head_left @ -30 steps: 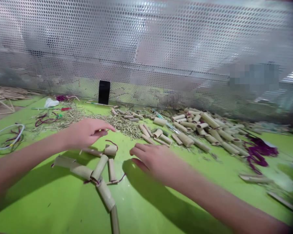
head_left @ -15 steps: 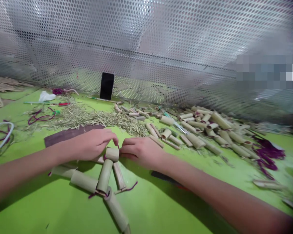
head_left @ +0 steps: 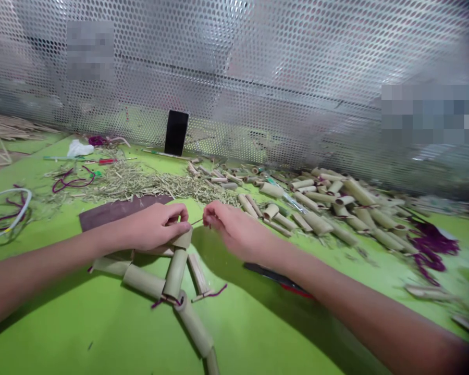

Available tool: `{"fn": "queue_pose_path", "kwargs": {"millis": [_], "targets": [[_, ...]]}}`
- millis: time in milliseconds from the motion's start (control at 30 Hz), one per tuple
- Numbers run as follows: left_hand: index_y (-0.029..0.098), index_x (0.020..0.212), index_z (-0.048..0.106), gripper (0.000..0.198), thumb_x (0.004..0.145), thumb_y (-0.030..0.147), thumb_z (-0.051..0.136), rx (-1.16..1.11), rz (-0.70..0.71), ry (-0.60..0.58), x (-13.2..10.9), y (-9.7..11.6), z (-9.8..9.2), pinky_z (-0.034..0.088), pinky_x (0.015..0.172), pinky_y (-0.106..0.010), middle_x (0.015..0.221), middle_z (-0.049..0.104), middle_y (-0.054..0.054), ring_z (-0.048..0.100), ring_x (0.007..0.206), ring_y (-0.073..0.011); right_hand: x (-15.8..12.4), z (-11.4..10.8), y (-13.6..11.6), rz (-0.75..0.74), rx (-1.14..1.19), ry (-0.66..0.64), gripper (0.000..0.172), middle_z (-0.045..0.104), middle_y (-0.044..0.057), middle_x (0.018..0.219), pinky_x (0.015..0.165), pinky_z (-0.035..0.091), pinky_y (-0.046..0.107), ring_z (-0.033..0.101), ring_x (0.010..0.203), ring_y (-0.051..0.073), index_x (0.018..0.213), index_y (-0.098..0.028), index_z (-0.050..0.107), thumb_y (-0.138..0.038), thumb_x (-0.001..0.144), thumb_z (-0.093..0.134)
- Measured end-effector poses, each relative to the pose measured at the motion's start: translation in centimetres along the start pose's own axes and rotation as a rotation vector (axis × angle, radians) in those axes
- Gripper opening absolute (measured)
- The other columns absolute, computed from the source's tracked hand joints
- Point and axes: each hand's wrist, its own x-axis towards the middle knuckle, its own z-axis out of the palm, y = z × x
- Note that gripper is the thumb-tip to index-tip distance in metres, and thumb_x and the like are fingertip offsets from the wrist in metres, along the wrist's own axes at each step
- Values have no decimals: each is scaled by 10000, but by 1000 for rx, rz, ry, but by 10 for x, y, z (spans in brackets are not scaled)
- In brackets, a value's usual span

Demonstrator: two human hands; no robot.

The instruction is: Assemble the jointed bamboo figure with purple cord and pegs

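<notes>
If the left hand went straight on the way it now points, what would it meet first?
Most likely the right hand, facing the left hand across a small gap bridged by a thin cord; relative depth is unclear.

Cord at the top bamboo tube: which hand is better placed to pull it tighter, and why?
Probably the right hand: its fingers pinch the cord, which runs straight to them, away from the tube. The left hand touches the tube.
</notes>
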Motion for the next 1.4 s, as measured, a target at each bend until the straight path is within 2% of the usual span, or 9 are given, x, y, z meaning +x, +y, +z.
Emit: {"fn": "queue_pose_path", "kwargs": {"millis": [133, 433, 567, 733, 900, 1067, 1200, 1300, 1400], "targets": [[221, 952, 564, 324, 997, 519, 446, -106, -15, -51, -6, 3, 0, 382, 560, -266, 807, 643, 1, 585, 654, -170, 6, -10, -3, 95, 186, 14, 269, 676, 49, 940, 675, 426, 301, 587, 757, 179, 1014, -206, 493, -385, 1084, 304], [235, 1148, 633, 394, 961, 534, 458, -60, -48, 3, 3, 7, 0, 429, 625, -274, 936, 715, -23, 620, 739, -192, 15, -5, -13, 86, 416, -9, 257, 597, -7, 819, 699, 421, 304, 533, 738, 170, 984, -227, 488, -415, 1066, 332], [213, 918, 689, 311, 932, 435, 473, -4, -17, -61, 14, 12, 1, 401, 599, -263, 838, 695, -16, 596, 697, -177, 16, -9, -10, 73, 329, 35, 254, 608, 17, 917, 715, 412, 305, 542, 809, 184, 987, -226, 521, -416, 1051, 365], [202, 675, 537, 382, 933, 477, 486, 0, -18, -112, 16, 13, 4, 311, 523, -264, 605, 486, 22, 475, 574, -147, 11, -11, -8, 98, 81, -69, 220, 605, 18, 789, 606, 334, 293, 520, 665, 176, 973, -223, 524, -362, 1047, 370], [202, 648, 490, 408, 927, 499, 516, -43, -21, -240, 6, 7, 5, 266, 498, -268, 593, 422, 38, 390, 534, -122, 7, -5, -2, 4, -162, -153, 287, 569, 33, 702, 572, 252, 306, 441, 598, 158, 741, -209, 493, -341, 995, 468], [196, 634, 496, 430, 921, 513, 524, -15, -32, -256, -7, 6, 8, 246, 511, -277, 560, 407, 49, 344, 522, -113, 11, 2, 5, -100, -144, -81, 432, 511, 6, 605, 551, 214, 316, 357, 527, 133, 644, -210, 383, -415, 1021, 432], [210, 837, 674, 321, 893, 499, 547, -140, -46, -258, -9, 4, 12, 282, 541, -273, 668, 532, 31, 422, 583, -134, 14, 11, -1, -39, -108, 40, 407, 480, -12, 575, 553, 199, 318, 326, 504, 128, 658, -219, 373, -409, 1015, 420], [231, 1069, 643, 303, 921, 361, 412, -356, -105, -155, -6, -1, 14, 271, 543, -275, 635, 411, 51, 367, 564, -145, 15, 19, -2, 23, 66, 93, 405, 460, -24, 565, 562, 232, 311, 375, 519, 135, 666, -223, 388, -415, 1023, 388], [232, 1110, 591, 294, 920, 299, 376, -460, -141, -65, -4, -4, 13, 255, 540, -281, 604, 314, 66, 305, 541, -150, 16, 23, 0, 60, 242, 108, 405, 447, -28, 600, 585, 268, 308, 411, 574, 145, 677, -224, 388, -429, 1026, 355]]}}
